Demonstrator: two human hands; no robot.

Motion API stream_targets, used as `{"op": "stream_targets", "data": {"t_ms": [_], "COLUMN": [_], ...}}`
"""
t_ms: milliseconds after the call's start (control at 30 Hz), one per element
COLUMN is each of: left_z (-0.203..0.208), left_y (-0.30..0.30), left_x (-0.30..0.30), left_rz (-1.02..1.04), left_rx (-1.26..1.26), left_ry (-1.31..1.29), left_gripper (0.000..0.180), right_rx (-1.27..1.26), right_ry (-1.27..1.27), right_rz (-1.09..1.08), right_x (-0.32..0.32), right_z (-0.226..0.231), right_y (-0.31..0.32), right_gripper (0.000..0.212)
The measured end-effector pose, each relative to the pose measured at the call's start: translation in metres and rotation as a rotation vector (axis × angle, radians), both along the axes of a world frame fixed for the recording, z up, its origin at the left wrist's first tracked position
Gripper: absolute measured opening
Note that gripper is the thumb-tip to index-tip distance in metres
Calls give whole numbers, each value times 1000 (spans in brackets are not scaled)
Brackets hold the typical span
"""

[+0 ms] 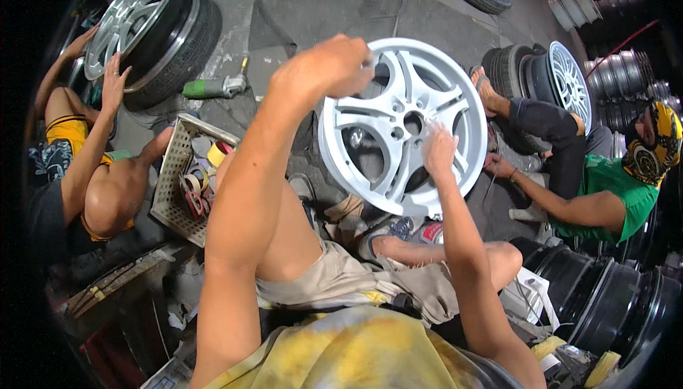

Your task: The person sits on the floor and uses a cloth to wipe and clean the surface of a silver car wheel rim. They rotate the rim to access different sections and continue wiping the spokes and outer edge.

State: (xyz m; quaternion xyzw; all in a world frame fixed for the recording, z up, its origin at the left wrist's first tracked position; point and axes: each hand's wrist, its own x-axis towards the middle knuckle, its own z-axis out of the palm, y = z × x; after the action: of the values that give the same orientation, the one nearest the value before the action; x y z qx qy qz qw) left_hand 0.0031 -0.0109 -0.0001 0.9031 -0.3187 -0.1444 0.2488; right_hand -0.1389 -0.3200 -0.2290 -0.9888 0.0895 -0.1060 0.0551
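The left hand (334,65) grips the upright white rim (403,127) at its top edge, the right hand (439,150) lies open on a spoke; it looks stiff, heavy, best held by the edge.

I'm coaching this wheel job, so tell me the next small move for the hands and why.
Probably slide the right hand outward along a spoke while the left hand keeps gripping the top rim. The pale grey wheel stands upright on edge, the left hand steadies it, and the right fingers press the face beside the hub, so the spokes further out seem next.
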Motion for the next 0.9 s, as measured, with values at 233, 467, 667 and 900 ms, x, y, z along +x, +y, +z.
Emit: {"op": "stream_targets", "data": {"t_ms": [233, 467, 667, 900], "left_z": [3, 7, 4, 11], "left_y": [-10, -15, -13, -6], "left_x": [-8, -1, -4, -9], "left_rz": [35, 4, 44, 37], "left_rx": [77, 119, 103, 100], "left_ry": [52, 74, 65, 83], "left_gripper": [29, 29, 29, 29], "right_rx": [117, 117, 82, 0], "right_ry": [136, 155, 171, 106], "right_rz": [119, 161, 98, 14], "right_x": [5, 8, 13, 10], "right_z": [29, 22, 23, 24], "right_y": [-17, -26, -11, 11], "right_gripper": [42, 41, 40, 41]}}
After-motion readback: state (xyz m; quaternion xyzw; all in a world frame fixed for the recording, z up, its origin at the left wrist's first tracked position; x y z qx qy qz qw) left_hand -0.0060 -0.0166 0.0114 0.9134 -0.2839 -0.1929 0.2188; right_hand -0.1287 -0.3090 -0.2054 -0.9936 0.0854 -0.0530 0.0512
